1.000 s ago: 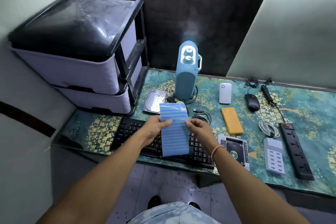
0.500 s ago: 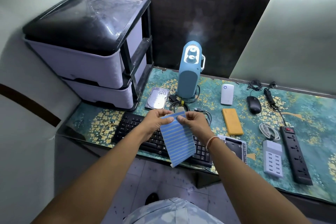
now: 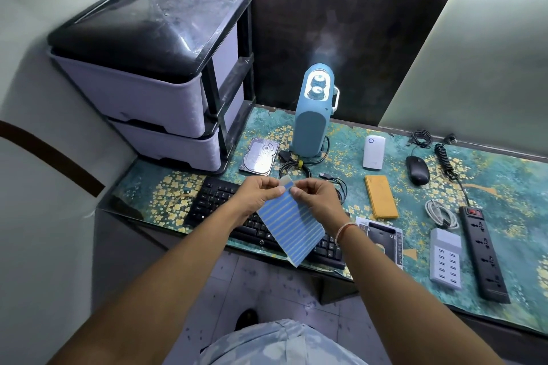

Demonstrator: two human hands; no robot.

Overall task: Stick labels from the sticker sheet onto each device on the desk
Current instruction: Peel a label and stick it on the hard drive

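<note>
Above the keyboard [image 3: 219,201], the left hand [image 3: 257,192] and right hand [image 3: 318,197] both pinch the sticker sheet's [image 3: 292,228] far corner, fingers curled.

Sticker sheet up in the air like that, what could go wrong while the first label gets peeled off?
1. The sticker sheet is pinched only at its top corner by the left hand and the right hand, so a hard pull might tear the thin strip.
2. The sheet hangs past the desk edge above the keyboard; if it slips, it could drop to the floor.
3. A freed label may curl and stick to fingers.
</note>
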